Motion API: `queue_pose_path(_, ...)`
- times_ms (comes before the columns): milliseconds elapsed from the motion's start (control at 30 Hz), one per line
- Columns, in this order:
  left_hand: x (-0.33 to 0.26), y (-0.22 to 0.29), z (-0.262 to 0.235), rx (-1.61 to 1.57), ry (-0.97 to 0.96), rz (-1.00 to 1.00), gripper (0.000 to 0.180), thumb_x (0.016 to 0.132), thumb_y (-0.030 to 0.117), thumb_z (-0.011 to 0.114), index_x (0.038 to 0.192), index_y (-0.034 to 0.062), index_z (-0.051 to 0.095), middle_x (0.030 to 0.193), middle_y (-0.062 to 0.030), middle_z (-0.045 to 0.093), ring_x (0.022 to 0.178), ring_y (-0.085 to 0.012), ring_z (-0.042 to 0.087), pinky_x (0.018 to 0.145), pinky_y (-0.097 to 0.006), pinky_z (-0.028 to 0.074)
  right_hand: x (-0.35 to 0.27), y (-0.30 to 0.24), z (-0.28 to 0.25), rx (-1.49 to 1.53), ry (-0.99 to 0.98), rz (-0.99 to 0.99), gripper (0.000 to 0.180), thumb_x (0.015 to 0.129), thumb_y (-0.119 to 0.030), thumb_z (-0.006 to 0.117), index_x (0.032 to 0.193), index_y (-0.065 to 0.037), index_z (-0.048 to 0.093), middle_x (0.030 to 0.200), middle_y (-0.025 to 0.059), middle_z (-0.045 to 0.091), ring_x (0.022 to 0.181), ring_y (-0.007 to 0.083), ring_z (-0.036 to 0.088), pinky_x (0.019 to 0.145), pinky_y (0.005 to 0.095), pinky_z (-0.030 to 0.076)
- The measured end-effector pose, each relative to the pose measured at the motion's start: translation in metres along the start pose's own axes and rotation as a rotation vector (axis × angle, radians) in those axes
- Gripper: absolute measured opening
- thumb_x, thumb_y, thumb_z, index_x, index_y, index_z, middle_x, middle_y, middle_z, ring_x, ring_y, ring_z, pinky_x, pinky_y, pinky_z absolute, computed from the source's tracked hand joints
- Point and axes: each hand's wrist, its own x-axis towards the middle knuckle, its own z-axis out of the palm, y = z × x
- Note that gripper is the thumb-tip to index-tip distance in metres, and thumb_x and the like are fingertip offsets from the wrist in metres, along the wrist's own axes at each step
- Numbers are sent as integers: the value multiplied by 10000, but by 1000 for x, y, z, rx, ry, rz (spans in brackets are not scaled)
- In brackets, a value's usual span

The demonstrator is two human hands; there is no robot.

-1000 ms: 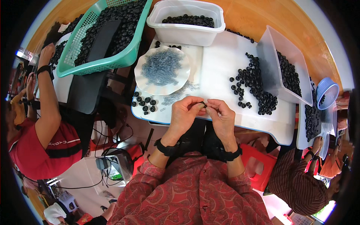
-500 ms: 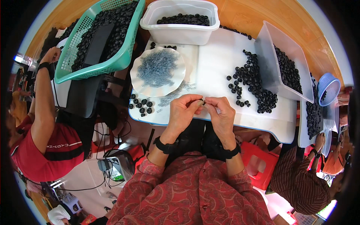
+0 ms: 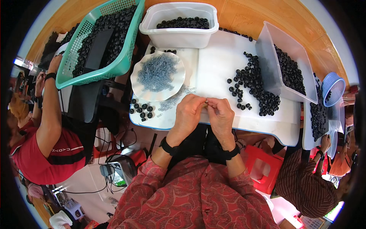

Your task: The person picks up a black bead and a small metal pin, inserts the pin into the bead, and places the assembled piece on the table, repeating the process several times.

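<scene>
Head view, so take the clock from where the hands meet. Left hand (image 3: 189, 112) and right hand (image 3: 221, 116) are fingertip to fingertip just over the near edge of the white tabletop (image 3: 225, 57), both pinched nearly closed on one small piece (image 3: 206, 102), mostly hidden by the fingers so I can't tell what it is.

Containers: at 10 o'clock there's a wavy-rimmed white plate (image 3: 152, 96) heaped with tiny see-through bits (image 3: 157, 72), some spilled beside it. Further out that way, a green basket (image 3: 97, 77) loaded with black round pieces plus a flat dark slab (image 3: 99, 51). Between 11 and 12, a white tub (image 3: 179, 38) with a layer of black pieces. At 2, a clear bin (image 3: 268, 57) holding lots more, with a loose pile (image 3: 253, 82) spread in front of it. Nearly 3, way out, a blue basket (image 3: 333, 78). Small black cluster (image 3: 149, 108) at 9.
</scene>
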Motion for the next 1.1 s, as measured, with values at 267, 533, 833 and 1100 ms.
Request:
queue_pose_path(267,-4,9,1,204,28,149,171,815,-40,692,977,13,709,910,-132,658,817,-304,662,687,-363,557,-2,0,-1,13,18,5,324,818,133,647,1107,-11,650,915,134,650,794,244,687,689,323,571)
queue_pose_path(533,-4,-2,2,119,66,131,175,816,-55,687,977,10,709,903,-138,660,802,-301,666,669,-360,550,-3,-3,-4,86,23,59,317,838,124,651,1131,5,644,969,140,658,870,219,718,727,299,583)
queue_pose_path(833,-2,1,-1,-8,51,-5,154,848,-41,686,989,14,714,888,-124,678,742,-249,673,638,-320,525,-4,0,-5,97,24,59,310,842,120,651,1129,2,646,962,136,671,859,210,716,733,290,577)
queue_pose_path(1100,6,10,-7,-64,80,-45,138,839,-32,695,968,15,710,872,-121,668,730,-272,666,634,-339,523,-4,2,-2,111,25,57,306,837,117,665,1118,-6,651,943,131,673,841,207,713,719,289,574)
